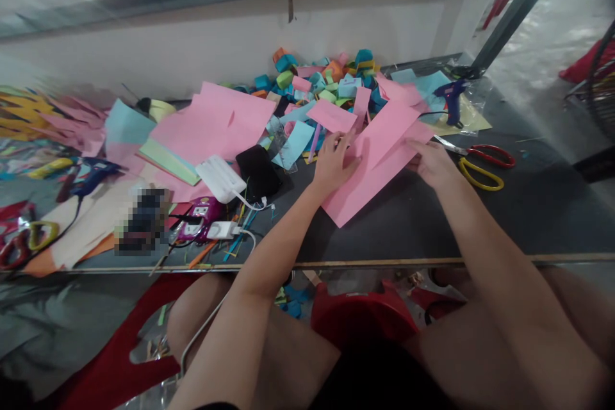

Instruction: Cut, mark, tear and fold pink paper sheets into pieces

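Note:
Over the table's front half, a pink sheet of paper (358,189), partly folded with an upper flap (391,125), lies tilted between my two hands. My left hand (334,163) is at its left side, fingers bent and the thumb against the paper. At the right edge, my right hand (435,161) pinches the sheet between thumb and fingers. A smaller pink piece (331,115) is just beyond my left hand. Scissors with red and yellow handles (480,163) lie right of my right hand, blade tips hidden near the paper.
Behind the sheet is a heap of coloured paper pieces (300,80). Blue glue guns lie at right (452,102) and left (93,176). Large pink sheets (225,122), a white power bank (221,178), a black pouch (258,172) and a purple power strip (199,218) with cables occupy the left.

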A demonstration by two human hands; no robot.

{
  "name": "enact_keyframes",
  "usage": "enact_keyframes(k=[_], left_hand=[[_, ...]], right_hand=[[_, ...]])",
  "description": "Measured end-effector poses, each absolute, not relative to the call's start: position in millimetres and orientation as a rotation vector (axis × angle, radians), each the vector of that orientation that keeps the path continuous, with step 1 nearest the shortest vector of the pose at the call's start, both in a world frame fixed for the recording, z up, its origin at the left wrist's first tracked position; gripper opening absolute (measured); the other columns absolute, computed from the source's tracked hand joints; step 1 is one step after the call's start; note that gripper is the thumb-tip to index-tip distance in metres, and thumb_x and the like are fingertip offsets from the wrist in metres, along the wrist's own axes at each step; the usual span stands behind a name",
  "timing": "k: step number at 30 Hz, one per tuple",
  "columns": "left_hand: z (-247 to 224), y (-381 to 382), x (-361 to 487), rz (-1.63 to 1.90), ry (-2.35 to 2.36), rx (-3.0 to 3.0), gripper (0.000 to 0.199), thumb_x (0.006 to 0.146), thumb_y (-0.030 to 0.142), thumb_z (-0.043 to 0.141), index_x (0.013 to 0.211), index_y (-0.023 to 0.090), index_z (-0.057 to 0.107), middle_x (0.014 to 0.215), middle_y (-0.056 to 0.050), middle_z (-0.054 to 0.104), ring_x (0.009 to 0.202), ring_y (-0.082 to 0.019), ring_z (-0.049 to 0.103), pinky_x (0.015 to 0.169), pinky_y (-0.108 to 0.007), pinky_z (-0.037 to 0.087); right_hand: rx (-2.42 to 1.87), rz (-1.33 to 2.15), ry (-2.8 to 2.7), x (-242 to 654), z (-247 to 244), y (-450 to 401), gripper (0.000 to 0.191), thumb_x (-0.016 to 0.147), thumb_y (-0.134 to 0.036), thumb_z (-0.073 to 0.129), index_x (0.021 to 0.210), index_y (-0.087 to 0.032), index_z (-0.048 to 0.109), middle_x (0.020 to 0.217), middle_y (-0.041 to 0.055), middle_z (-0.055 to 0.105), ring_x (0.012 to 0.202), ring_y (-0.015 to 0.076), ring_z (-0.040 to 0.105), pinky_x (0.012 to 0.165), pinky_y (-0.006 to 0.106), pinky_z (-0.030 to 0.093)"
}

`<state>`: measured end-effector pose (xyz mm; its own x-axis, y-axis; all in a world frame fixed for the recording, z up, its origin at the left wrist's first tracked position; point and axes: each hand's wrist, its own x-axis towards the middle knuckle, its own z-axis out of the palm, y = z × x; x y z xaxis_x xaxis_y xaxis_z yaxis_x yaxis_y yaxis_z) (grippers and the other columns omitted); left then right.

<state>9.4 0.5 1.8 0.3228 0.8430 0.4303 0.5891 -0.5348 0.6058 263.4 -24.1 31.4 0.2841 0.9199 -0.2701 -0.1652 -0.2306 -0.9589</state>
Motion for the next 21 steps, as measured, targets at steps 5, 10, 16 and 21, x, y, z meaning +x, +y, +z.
enact_keyframes(k=[5,10,16,21], left_hand=[[16.5,-22.8,25.0,0.731,1.299,2.31,0.082,0.092,0.068,0.067,0.156,0.019,0.05,0.156,-0.02,0.06,0.143,-0.04,0.057,0.12,-0.056,0.043],[13.7,-17.7,25.2,0.887,1.189,1.986,0.077,0.099,0.053,0.063,0.163,0.021,0.036,0.155,-0.02,0.061,0.144,-0.034,0.06,0.111,-0.05,0.053],[20.5,-23.8,24.7,1.016,0.918,2.03,0.068,0.091,0.061,0.071,0.142,0.019,0.058,0.147,-0.017,0.066,0.138,-0.035,0.062,0.117,-0.049,0.051],[20.1,-27.3,34.3,1.08,0.985,1.787,0.044,0.105,0.055,0.053,0.122,0.018,0.069,0.123,-0.011,0.075,0.118,-0.029,0.071,0.106,-0.048,0.058]], right_hand=[[-1.259,1.228,-0.944,218.6,38.8,-38.4,0.022,0.074,-0.039,0.085,0.084,-0.025,0.071,0.092,0.0057,0.08,0.096,0.0279,0.078,0.091,0.047,0.066],[-1.195,1.221,-1.005,213.1,46.2,-39.8,0.029,0.073,-0.044,0.085,0.087,-0.025,0.069,0.102,0.0069,0.08,0.105,0.0292,0.076,0.09,0.047,0.066],[-1.177,1.301,-1.143,220.6,59.6,-53.3,0.046,0.066,-0.06,0.089,0.086,-0.025,0.068,0.083,0.0043,0.076,0.084,0.0266,0.076,0.075,0.044,0.067],[-1.16,1.295,-1.173,221.4,65.1,-59.8,0.05,0.064,-0.063,0.092,0.089,-0.025,0.073,0.082,0.004,0.077,0.077,0.0252,0.075,0.071,0.044,0.066]])
